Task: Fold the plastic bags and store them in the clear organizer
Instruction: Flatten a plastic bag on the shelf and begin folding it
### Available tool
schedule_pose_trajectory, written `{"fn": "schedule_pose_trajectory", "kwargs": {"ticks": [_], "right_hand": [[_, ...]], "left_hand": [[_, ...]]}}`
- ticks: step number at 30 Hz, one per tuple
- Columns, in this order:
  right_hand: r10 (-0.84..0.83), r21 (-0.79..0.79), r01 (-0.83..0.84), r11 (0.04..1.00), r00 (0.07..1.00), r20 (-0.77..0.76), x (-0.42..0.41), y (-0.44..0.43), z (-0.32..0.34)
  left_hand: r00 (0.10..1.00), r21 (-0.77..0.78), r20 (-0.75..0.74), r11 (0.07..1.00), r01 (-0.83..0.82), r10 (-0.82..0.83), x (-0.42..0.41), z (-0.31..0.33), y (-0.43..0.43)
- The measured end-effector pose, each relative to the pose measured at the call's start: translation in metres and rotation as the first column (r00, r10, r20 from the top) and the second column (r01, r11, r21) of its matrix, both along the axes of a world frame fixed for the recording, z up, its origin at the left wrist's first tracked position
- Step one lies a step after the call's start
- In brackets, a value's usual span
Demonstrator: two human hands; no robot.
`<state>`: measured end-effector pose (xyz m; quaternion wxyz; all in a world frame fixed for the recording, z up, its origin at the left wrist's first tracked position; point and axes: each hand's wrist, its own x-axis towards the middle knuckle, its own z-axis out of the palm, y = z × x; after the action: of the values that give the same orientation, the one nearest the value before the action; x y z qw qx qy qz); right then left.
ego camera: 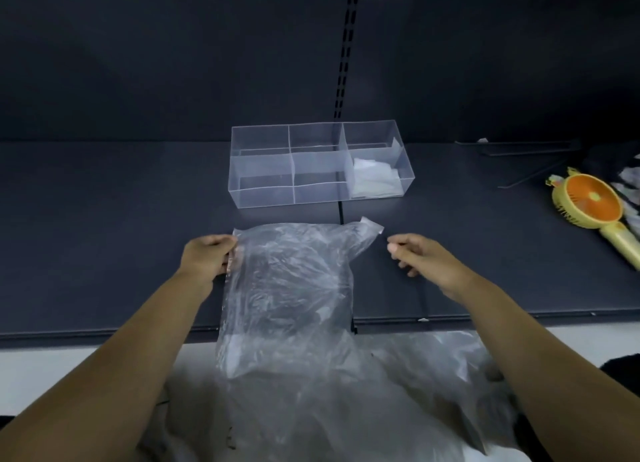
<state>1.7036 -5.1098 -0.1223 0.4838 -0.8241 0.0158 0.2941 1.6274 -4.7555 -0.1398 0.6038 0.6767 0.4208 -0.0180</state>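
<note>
A clear plastic bag (294, 281) lies flat on the dark shelf, its lower end hanging over the front edge. My left hand (207, 257) pinches the bag's upper left corner. My right hand (415, 257) hovers just right of the bag's upper right corner, fingers loosely curled, apart from the plastic. Behind the bag stands the clear organizer (263, 198), divided into several compartments. A folded bag (375, 181) lies in its front right compartment. More loose plastic bags (398, 402) are heaped below the shelf edge, near my body.
A yellow and orange hand-held fan (588, 202) lies at the right of the shelf (104, 219). Dark items and crumpled plastic sit at the far right edge. A vertical slotted rail (346, 63) runs up the back wall.
</note>
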Motion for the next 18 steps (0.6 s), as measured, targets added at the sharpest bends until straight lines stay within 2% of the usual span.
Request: {"fn": "schedule_pose_trajectory", "kwargs": {"ticks": [3, 5, 9, 14, 16, 18], "right_hand": [[-0.217, 0.112, 0.223, 0.968, 0.974, -0.063, 0.007, 0.018, -0.003], [-0.205, 0.119, 0.208, 0.971, 0.978, -0.036, 0.014, 0.028, -0.003], [-0.057, 0.099, 0.057, 0.993, 0.998, -0.007, 0.019, 0.042, -0.005], [-0.212, 0.191, 0.193, 0.962, 0.974, 0.081, 0.018, 0.043, -0.006], [-0.224, 0.243, 0.216, 0.946, 0.975, 0.007, 0.018, 0.035, -0.002], [-0.183, 0.376, 0.225, 0.899, 0.972, -0.144, 0.018, 0.025, 0.002]], "left_hand": [[1.0, 0.004, 0.004, 1.0, -0.002, 0.002, 0.002, -0.002, 0.0], [1.0, 0.009, 0.003, 1.0, -0.002, 0.002, 0.002, -0.002, 0.0], [1.0, 0.012, 0.006, 1.0, -0.001, 0.001, 0.001, -0.002, -0.001], [1.0, -0.001, -0.001, 1.0, -0.015, 0.015, 0.001, -0.001, -0.001], [0.999, -0.02, -0.005, 0.999, -0.031, 0.031, 0.001, 0.001, 0.0], [0.999, -0.052, -0.003, 0.997, -0.053, 0.053, 0.001, 0.002, 0.002]]}}
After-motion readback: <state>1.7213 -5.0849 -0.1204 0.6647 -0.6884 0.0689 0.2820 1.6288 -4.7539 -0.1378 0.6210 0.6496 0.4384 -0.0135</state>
